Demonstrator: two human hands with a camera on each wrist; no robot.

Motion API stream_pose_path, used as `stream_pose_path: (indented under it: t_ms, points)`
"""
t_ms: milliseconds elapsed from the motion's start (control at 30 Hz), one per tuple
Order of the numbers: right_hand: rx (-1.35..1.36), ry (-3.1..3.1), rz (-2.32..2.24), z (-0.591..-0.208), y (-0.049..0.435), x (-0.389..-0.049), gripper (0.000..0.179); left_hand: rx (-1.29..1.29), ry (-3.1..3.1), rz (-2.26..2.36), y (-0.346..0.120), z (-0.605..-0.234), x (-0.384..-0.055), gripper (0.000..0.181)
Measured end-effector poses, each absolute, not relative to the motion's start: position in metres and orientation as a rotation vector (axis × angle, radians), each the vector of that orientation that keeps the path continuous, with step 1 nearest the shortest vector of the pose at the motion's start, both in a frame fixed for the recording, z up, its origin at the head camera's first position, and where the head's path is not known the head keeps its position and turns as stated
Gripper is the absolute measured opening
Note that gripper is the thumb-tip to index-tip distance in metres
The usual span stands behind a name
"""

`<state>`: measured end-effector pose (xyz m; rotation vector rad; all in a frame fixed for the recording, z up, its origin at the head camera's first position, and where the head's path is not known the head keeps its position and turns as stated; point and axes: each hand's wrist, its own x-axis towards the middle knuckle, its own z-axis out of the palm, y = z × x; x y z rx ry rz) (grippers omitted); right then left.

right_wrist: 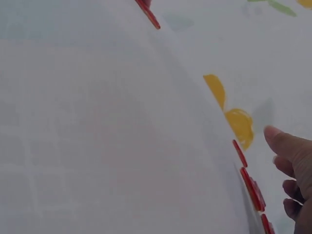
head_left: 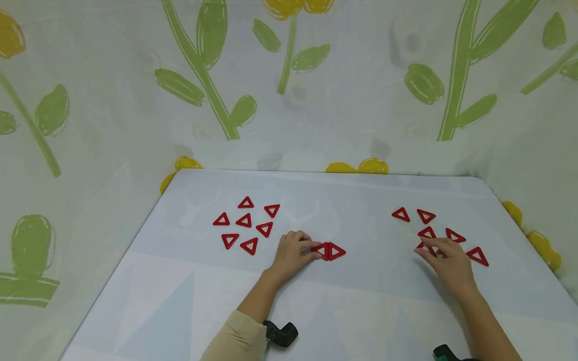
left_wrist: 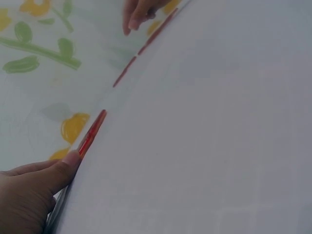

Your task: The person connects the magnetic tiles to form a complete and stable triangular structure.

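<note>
In the head view my left hand (head_left: 293, 255) pinches a red triangle frame (head_left: 326, 251) at its left corner, thumb and fingertips on it. Edge to edge beside it lies a second red triangle frame (head_left: 341, 251), pointing right. The left wrist view shows the thumb of my left hand (left_wrist: 34, 195) against the end of the red pieces (left_wrist: 91, 134), seen edge-on. My right hand (head_left: 451, 265) hovers over the right-hand group, partly hiding a red triangle (head_left: 422, 245). Its thumb and fingers are loosely bent, nothing visible between them in the right wrist view.
Several red triangle frames (head_left: 244, 220) lie spread left of my left hand. More lie around my right hand, including a triangle (head_left: 477, 256) to its right and another triangle (head_left: 401, 214) farther back. The pale table (head_left: 361, 311) meets a flower-patterned cloth (head_left: 338, 125) at its far edge.
</note>
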<state>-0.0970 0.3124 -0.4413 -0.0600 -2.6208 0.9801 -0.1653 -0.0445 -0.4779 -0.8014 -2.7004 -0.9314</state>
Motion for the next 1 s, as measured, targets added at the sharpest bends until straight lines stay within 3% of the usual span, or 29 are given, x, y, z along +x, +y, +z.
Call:
stream_pose_path:
  t_ms: [800,1000]
  points:
    - [-0.203,-2.756,0.852,-0.456,0.326,-0.099,0.05,-0.805,-2.684,-0.92,-0.046,-0.479,-0.167,0.027]
    - [-0.158,-2.734,0.837,-0.455,0.324,-0.099,0.044,-0.811,-2.685,-0.927,-0.046,-0.478,-0.166,0.027]
